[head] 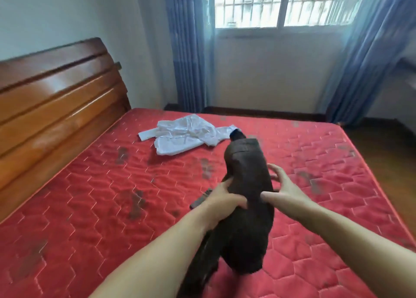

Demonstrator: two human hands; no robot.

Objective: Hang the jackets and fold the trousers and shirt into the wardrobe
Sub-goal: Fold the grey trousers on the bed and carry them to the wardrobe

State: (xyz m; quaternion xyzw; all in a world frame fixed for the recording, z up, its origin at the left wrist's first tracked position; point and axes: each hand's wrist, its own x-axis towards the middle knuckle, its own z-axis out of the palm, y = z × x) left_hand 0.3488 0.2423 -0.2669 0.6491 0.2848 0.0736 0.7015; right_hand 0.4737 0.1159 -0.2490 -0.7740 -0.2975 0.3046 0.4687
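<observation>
The left hand is clamped on a bunched dark garment held above the red mattress; the right hand is spread open, thumb touching the cloth — fingers apart beside it. A crumpled white shirt lies farther off, toward the far edge, with bare mattress all around.

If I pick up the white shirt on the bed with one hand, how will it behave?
The white shirt lies crumpled in loose folds on the red mattress, so it would likely go limp and hang. It looks thin, probably light. One sleeve sticks out and may trail.
</observation>
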